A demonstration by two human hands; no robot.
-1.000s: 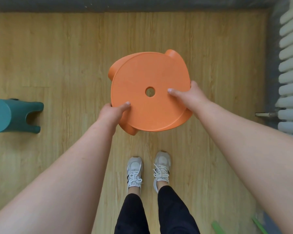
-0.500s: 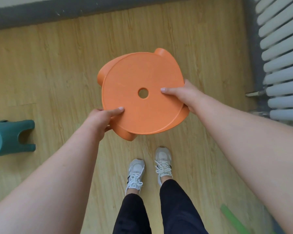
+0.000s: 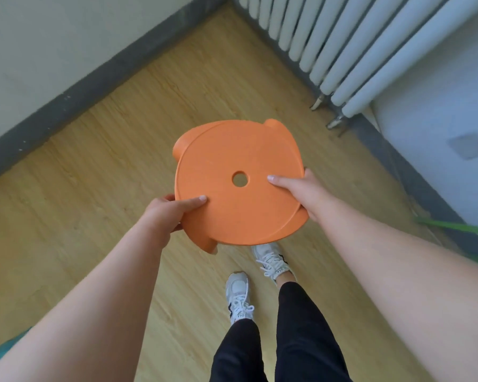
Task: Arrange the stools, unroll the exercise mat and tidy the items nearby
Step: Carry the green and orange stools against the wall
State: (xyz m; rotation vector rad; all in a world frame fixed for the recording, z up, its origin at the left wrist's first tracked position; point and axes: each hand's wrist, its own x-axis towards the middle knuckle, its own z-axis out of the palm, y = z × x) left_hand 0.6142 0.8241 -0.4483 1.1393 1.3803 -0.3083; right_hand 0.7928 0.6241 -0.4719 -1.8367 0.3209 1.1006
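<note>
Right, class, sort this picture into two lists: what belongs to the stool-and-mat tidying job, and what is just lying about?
Job:
stool, gripped at its rim by the left hand and right hand
green strip on the floor, perhaps something to tidy

Just there:
radiator
skirting

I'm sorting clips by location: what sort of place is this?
Likely the corner of an indoor room, perhaps a home: wood-look floor, a white radiator along one wall, dark skirting where two walls meet.
</note>
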